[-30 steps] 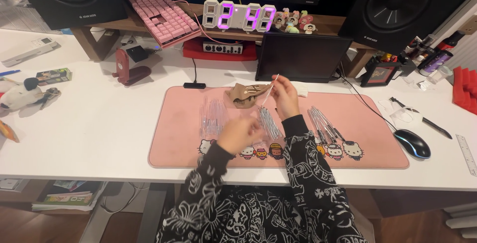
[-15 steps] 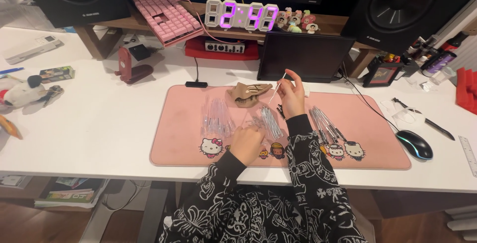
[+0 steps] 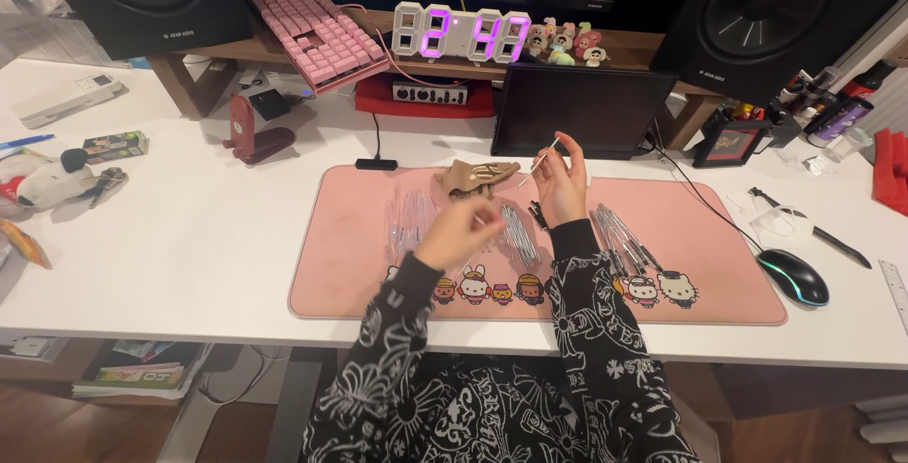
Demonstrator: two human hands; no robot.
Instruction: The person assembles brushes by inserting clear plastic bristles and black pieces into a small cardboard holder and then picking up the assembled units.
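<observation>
While right hand (image 3: 560, 182) pinches thin white stick (image 3: 536, 162) above pink mat's (image 3: 359, 274) far edge, left hand (image 3: 461, 229), blurred, fingers curled, grip unclear, has risen off clear tubes (image 3: 409, 220) mid-mat since previous frame.

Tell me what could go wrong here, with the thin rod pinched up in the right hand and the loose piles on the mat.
1. The right hand pinches a thin rod by one end above the pink mat; it could slip and drop among the piles.
2. The left hand is over the middle pile of clear sticks; a sleeve may scatter them.
3. The right pile could roll toward the mouse.
</observation>
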